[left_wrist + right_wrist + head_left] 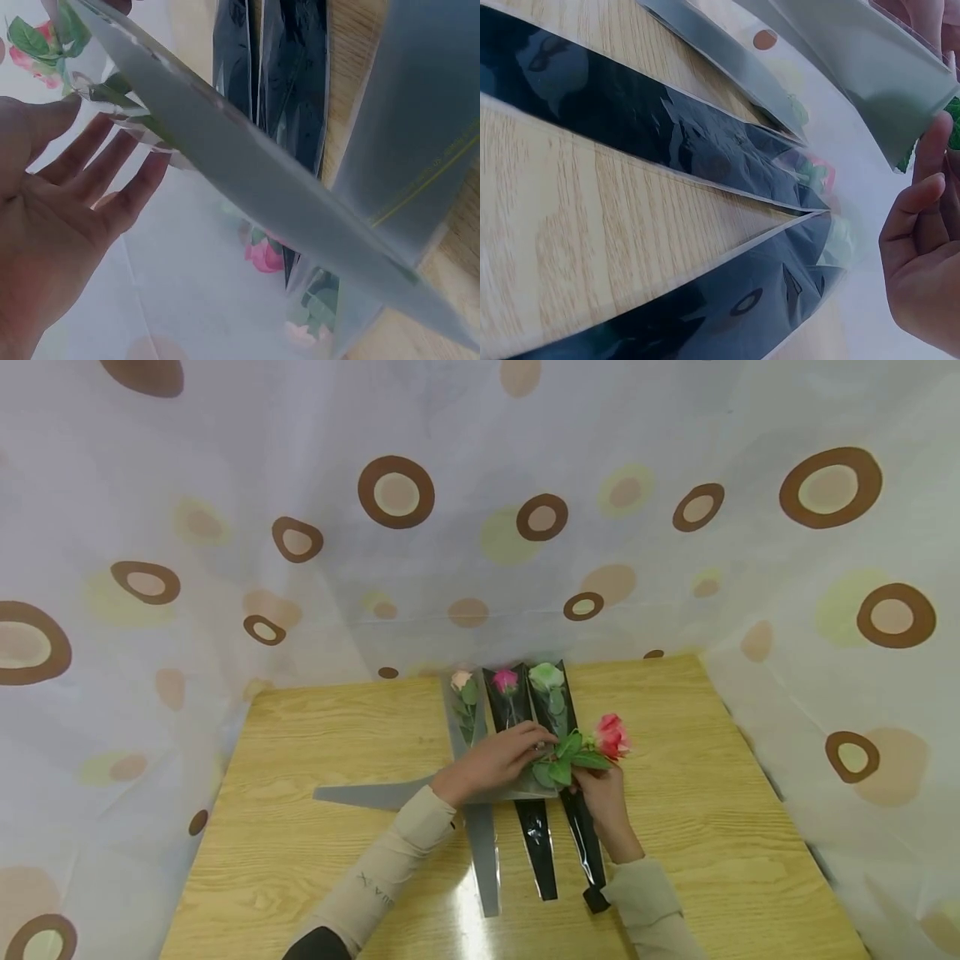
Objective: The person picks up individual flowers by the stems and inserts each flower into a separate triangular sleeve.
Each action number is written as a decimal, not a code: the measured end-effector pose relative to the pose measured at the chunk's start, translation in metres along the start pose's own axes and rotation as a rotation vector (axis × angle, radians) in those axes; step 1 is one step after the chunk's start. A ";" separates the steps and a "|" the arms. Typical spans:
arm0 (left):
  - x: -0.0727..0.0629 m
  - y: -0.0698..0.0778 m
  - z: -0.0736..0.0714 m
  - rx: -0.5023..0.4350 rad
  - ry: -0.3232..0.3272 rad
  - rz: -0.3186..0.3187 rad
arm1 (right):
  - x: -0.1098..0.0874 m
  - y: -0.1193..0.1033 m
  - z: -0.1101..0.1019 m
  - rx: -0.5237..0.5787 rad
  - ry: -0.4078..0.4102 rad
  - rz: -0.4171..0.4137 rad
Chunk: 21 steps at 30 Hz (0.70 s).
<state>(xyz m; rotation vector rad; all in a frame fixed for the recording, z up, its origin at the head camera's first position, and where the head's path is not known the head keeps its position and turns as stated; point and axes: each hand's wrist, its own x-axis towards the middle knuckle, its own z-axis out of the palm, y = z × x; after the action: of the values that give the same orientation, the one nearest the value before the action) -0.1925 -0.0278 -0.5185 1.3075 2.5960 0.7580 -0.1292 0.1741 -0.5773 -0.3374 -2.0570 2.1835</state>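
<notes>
A pink-red artificial rose (612, 737) with green leaves has its head outside the mouth of a grey flower sleeve (360, 795). The sleeve lies crosswise above other wrapped flowers, its narrow end to the left. My left hand (491, 766) holds the sleeve near its mouth. In the left wrist view, the thumb and fingers (139, 191) are around its clear side, and part of the stem shows inside. My right hand (606, 797) is under the rose's leaves. The right wrist view shows its curled fingers (934, 142) gripping the sleeve's corner; leaves partly hide the hold.
Beneath the hands lie a peach rose (461, 680) in a grey sleeve, a magenta rose (506, 680) in a black sleeve and a pale green rose (547, 676) in another black sleeve. A small black object (596, 900) is beside the right cuff. Patterned sheeting (465, 552) surrounds the wooden table (285, 860).
</notes>
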 end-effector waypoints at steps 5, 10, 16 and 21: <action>0.004 0.000 -0.001 -0.010 -0.017 -0.015 | 0.000 0.001 -0.001 0.004 -0.005 -0.017; 0.005 -0.001 -0.001 0.002 -0.019 -0.022 | 0.000 0.001 0.000 0.022 -0.004 -0.020; 0.007 -0.003 -0.004 -0.023 -0.042 0.005 | 0.000 0.000 0.000 0.039 -0.002 -0.003; 0.009 -0.005 -0.007 -0.034 -0.091 0.018 | -0.001 0.000 -0.001 0.025 -0.005 -0.004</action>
<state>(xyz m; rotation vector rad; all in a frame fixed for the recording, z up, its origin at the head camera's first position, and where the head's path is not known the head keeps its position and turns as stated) -0.2043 -0.0258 -0.5142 1.3259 2.4930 0.7243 -0.1276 0.1749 -0.5771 -0.3253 -2.0292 2.2077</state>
